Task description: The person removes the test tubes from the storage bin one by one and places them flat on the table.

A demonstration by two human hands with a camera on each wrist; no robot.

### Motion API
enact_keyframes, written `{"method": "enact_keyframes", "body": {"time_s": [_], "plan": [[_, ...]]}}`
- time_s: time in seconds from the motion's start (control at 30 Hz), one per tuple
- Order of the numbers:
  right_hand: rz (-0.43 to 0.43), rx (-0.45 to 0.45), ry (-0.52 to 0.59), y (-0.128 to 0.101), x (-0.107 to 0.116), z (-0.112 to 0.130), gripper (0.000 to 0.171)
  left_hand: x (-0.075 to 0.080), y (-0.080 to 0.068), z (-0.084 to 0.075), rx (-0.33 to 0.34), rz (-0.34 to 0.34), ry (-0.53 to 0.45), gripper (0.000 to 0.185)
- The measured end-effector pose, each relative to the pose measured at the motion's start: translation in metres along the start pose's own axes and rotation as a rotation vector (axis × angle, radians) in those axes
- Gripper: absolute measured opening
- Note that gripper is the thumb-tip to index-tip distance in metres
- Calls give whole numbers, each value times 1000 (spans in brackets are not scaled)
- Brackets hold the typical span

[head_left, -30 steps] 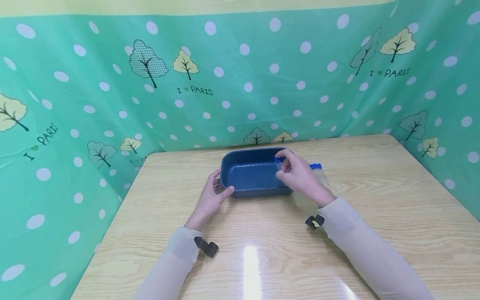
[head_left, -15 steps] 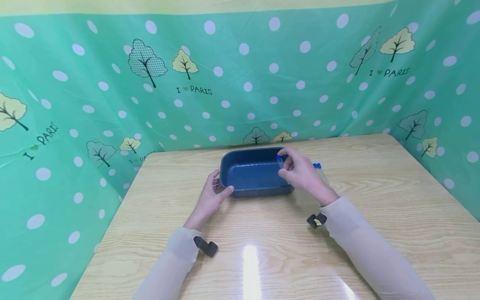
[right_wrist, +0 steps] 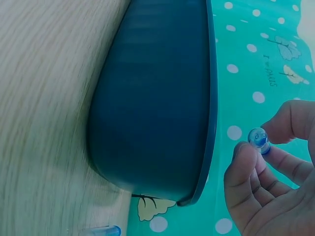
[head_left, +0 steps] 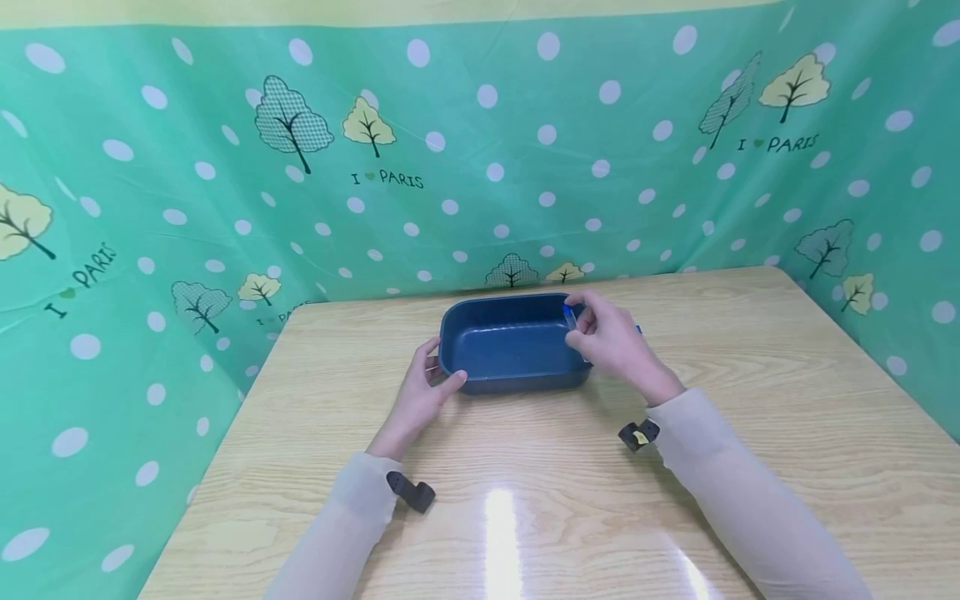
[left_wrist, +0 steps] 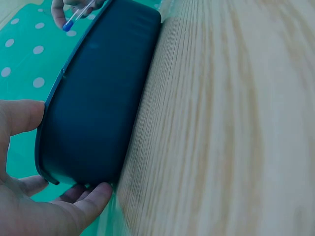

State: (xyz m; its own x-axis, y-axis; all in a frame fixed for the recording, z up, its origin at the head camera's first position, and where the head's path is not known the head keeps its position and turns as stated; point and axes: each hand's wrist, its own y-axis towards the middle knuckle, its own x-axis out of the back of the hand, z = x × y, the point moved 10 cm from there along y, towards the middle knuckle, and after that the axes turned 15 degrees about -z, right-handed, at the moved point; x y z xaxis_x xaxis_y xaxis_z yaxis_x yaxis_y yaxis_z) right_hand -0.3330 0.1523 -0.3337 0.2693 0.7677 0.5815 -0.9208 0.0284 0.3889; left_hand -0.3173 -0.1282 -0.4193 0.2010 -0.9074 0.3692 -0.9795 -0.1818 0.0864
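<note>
A dark blue plastic tub (head_left: 517, 385) stands on the table, its inside bare in the head view. My left hand (head_left: 420, 396) grips the tub's left end, thumb at the near corner and fingers round the side. Over the tub's right end, my right hand (head_left: 615, 342) pinches a clear test tube (head_left: 571, 320) with a blue cap between thumb and fingers. The right wrist view shows that test tube (right_wrist: 259, 139) nearly end-on, above the level of the rim. Another blue-capped tube (right_wrist: 106, 231) lies on the table right of the tub, mostly hidden behind my right hand in the head view.
The wooden table (head_left: 450, 500) carries the tub near its back edge. A green dotted curtain (head_left: 465, 167) hangs behind and along both sides. Dark wrist cameras (head_left: 411, 492) sit on both sleeves.
My right hand has moved slightly right with the test tube, from over the tub towards its right end, and now hides most of the tubes on the table. The left hand keeps its place.
</note>
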Motion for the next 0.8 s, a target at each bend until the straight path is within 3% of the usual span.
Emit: {"method": "enact_keyframes", "body": {"time_s": [0.5,0.7,0.8], "plan": [[-4,3,2,3,5,-3,45,0,1,2,-5,6,-3,77],[-22,-24,-4,5,9,-6,49,2,-2,-4,-5,12,2,77],[-25,-32,-12,5,10,-8,49,1,1,2,0,6,9,77]]}}
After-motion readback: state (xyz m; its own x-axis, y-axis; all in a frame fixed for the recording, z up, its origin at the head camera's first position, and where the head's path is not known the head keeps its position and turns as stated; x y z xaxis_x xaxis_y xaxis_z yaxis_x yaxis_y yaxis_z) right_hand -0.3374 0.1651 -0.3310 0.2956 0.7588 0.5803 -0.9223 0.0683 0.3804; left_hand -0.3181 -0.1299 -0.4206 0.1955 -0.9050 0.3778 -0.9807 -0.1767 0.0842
